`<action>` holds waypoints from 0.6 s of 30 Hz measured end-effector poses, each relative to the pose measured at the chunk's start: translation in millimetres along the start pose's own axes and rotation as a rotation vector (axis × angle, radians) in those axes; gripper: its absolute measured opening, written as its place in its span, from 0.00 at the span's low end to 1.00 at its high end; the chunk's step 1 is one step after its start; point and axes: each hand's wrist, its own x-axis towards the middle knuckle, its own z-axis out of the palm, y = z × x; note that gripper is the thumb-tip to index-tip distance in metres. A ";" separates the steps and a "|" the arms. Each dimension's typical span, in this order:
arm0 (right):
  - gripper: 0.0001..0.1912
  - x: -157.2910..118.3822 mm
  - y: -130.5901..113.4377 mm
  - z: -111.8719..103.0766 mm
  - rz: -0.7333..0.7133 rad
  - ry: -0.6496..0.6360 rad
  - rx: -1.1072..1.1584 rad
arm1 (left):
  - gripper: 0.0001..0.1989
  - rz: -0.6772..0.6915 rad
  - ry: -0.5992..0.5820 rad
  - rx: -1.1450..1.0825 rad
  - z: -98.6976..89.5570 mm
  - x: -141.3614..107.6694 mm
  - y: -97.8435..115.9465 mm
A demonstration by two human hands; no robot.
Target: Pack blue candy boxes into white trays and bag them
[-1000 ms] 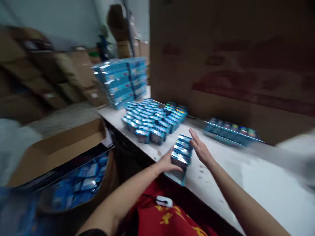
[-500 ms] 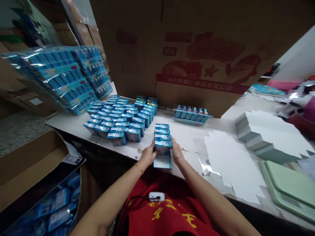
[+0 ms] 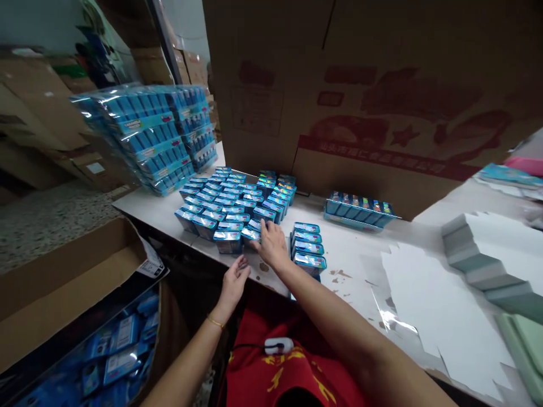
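The right hand (image 3: 272,244) hides part of the small blue boxes (image 3: 229,240) under it. The green scale (image 3: 524,345) is cut by the right edge.

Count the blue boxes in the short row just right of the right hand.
4, in a line leading away: nearest box, second box, third box, farthest box. Others may be hidden behind the right forearm.

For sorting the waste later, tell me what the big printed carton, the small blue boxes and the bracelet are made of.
Big carton: cardboard, matte, by its dull brown faces and seam.
Small boxes: probably thin card, glossy or foil-coated; their tops glint.
Bracelet: perhaps metal, gold-coloured; too small to be sure.
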 end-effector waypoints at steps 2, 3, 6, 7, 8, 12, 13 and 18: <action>0.39 2.3 -0.7 0.5 -0.016 0.003 -0.015 | 0.30 -0.008 0.007 0.008 -3.8 -1.6 -0.9; 0.40 6.4 -1.3 0.7 -0.016 -0.022 -0.017 | 0.30 -0.013 0.008 0.007 -3.6 -2.4 -1.3; 0.41 22.4 -4.0 2.5 0.002 -0.114 -0.005 | 0.30 -0.022 -0.012 0.018 0.6 -5.3 -1.5; 0.40 25.7 -4.0 2.0 -0.004 -0.131 0.010 | 0.30 -0.020 -0.027 0.029 1.9 -6.6 -1.7; 0.40 26.3 -2.7 -0.3 -0.020 -0.134 0.034 | 0.29 -0.013 -0.040 0.043 2.8 -8.4 -2.0; 0.38 -5.3 18.5 -36.7 -0.208 -0.043 0.272 | 0.26 0.032 -0.079 0.118 4.0 -22.1 -6.5; 0.38 -21.0 26.8 -52.5 -0.266 -0.014 0.346 | 0.25 0.033 -0.090 0.132 5.3 -27.0 -7.8; 0.39 -116.0 69.7 -119.4 -0.424 0.077 0.374 | 0.22 0.028 -0.203 0.174 30.4 -51.3 -7.0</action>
